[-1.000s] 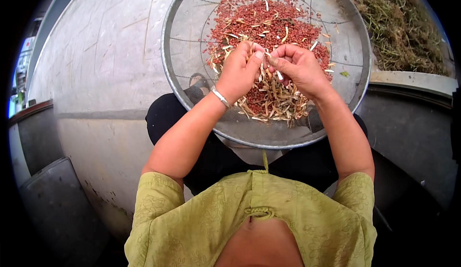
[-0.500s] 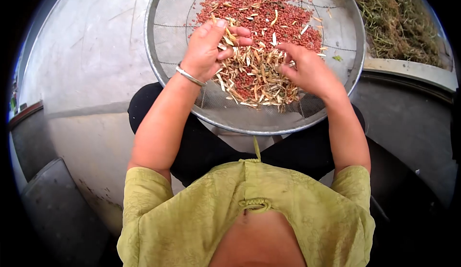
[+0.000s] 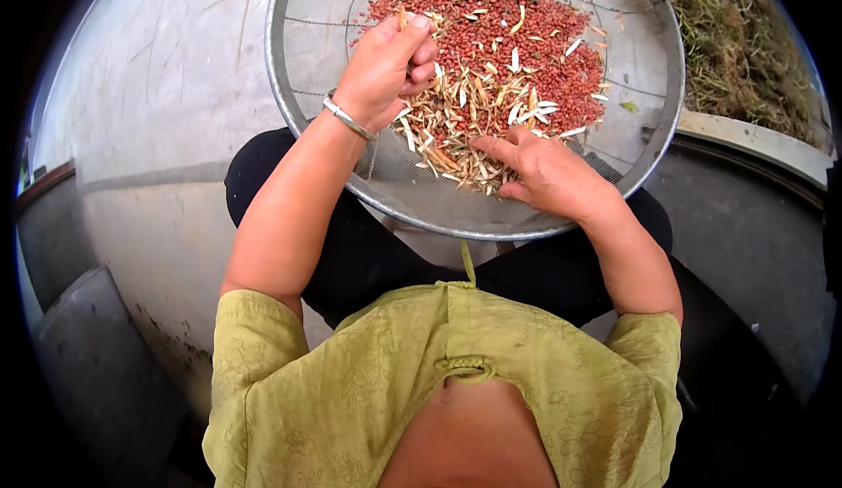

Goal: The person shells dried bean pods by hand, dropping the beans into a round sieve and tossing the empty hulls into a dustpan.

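Observation:
A large round wire-mesh sieve (image 3: 277,76) with a metal rim rests over my lap. Small red beans (image 3: 553,41) are spread across its far and middle part. Nearer to me lies a pile of dry, pale bean pods (image 3: 456,128), broken into pieces. My left hand (image 3: 386,67), with a silver bangle at the wrist, is raised over the pile's left side, its fingers curled around dry pods whose tips poke out at the top. At the pile's right front edge, my right hand (image 3: 553,168) touches the husks, its index finger and thumb stretched apart.
Dried plant stalks (image 3: 737,58) are heaped beyond the sieve at the upper right. A pale concrete floor (image 3: 175,76) stretches out on the left. A dark grey panel (image 3: 105,365) stands at the lower left. My knees (image 3: 254,172) are beneath the sieve's near rim.
My right hand has moved down and left into the husks, and its fingers have stretched out. My left hand has lifted slightly and curled its fingers more. The husk pile has been spread about.

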`<move>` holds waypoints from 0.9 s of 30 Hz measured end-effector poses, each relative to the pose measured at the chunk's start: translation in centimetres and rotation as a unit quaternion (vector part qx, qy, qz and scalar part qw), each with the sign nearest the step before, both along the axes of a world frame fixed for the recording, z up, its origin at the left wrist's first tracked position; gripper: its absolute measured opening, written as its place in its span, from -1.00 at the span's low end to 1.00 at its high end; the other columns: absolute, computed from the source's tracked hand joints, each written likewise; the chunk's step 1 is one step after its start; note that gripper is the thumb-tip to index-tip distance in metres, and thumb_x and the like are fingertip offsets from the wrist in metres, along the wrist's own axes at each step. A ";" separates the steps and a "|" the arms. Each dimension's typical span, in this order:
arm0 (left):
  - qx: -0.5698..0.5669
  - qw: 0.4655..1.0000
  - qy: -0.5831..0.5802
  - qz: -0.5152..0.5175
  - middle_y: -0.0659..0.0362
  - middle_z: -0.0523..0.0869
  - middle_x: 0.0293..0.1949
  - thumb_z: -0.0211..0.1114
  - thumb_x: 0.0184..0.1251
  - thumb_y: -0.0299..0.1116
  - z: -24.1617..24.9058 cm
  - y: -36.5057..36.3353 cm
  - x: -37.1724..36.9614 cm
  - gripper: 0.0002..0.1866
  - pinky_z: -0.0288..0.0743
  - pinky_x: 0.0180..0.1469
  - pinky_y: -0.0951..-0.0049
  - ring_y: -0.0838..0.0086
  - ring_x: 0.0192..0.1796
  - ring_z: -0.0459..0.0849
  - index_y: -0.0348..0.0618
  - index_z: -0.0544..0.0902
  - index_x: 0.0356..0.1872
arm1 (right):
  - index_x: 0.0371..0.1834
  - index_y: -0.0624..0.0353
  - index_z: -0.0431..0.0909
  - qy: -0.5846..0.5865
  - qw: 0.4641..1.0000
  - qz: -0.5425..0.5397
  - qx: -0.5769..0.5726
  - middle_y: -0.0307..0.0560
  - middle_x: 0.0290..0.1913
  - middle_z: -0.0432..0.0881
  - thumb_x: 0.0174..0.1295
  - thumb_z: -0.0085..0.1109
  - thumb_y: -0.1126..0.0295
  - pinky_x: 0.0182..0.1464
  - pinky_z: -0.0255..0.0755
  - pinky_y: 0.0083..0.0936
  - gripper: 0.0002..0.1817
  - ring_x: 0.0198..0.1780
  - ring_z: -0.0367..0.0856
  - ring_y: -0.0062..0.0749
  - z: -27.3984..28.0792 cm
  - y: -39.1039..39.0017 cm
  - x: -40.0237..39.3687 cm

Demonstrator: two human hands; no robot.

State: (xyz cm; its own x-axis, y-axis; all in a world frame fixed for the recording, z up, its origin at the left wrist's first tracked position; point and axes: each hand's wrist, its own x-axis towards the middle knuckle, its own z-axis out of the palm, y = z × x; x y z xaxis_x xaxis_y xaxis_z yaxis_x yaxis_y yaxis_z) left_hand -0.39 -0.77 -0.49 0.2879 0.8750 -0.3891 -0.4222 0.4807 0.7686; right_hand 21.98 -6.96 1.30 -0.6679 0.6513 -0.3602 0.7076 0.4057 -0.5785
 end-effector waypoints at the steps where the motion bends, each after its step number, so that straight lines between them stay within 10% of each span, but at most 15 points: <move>1: -0.001 1.000 0.015 -0.004 0.34 0.33 -0.53 0.03 0.42 -0.21 0.1 -0.1 0.1 -0.81 0.05 -0.65 0.77 0.73 -0.57 0.26 -0.11 0.38 -0.20 | 0.06 0.02 0.46 0.001 1.000 0.001 -0.003 0.05 -0.21 0.49 -0.07 0.30 0.46 -0.17 0.45 -0.27 -0.48 -0.19 0.56 -0.05 -0.4 -0.2 -0.1; 8: -0.011 0.999 0.027 -0.023 0.32 0.36 -0.50 0.03 0.42 -0.18 -0.7 -0.6 0.7 -0.77 0.07 -0.63 0.77 0.71 -0.53 0.30 -0.14 0.41 -0.16 | -0.16 0.09 0.58 0.044 0.997 0.066 0.005 -0.03 -0.27 0.53 -0.06 0.26 0.52 -0.23 0.48 -0.35 -0.68 -0.28 0.58 -0.12 -1.9 -0.5 -1.1; 16: -0.045 0.996 0.048 -0.068 0.28 0.52 -0.43 -0.17 0.46 0.02 -1.0 -1.9 2.8 -0.58 0.15 -0.59 0.72 0.69 -0.51 0.38 -0.12 0.48 -0.18 | -0.27 0.25 0.61 0.369 0.799 -0.335 -0.335 -0.12 -0.48 0.63 0.12 0.25 0.48 -0.46 0.57 -0.67 -0.87 -0.52 0.59 -0.62 1.2 4.1 -0.3; 20: -0.075 0.983 -0.089 -0.145 0.21 0.62 -0.37 -0.31 0.41 0.18 -1.2 -2.2 3.5 -0.41 0.29 -0.54 0.68 0.62 -0.46 0.53 -0.13 0.50 -0.19 | -0.29 0.22 0.62 0.363 0.831 -0.290 -0.307 -0.18 -0.46 0.63 0.13 0.22 0.51 -0.48 0.53 -0.71 -0.90 -0.50 0.58 -0.65 0.8 4.4 -1.4; 23: -0.115 0.971 -0.134 -0.158 0.13 0.65 -0.29 -0.33 0.38 0.22 -1.4 -2.1 3.3 -0.36 0.44 -0.47 0.62 0.51 -0.33 0.65 -0.15 0.51 -0.15 | -0.11 0.19 0.59 0.312 0.927 -0.204 -0.038 -0.14 -0.39 0.65 0.09 0.18 0.58 -0.42 0.49 -0.68 -0.74 -0.49 0.56 -0.63 0.6 3.8 -2.4; 27: -0.139 0.969 -0.142 -0.146 0.14 0.65 -0.22 -0.33 0.43 0.13 -1.1 -2.0 3.3 -0.43 0.53 -0.42 0.57 0.48 -0.29 0.66 -0.12 0.51 -0.08 | 0.01 0.19 0.53 0.272 0.941 -0.189 -0.069 -0.09 -0.32 0.65 0.10 0.13 0.62 -0.37 0.49 -0.67 -0.64 -0.45 0.60 -0.59 2.1 3.4 -1.6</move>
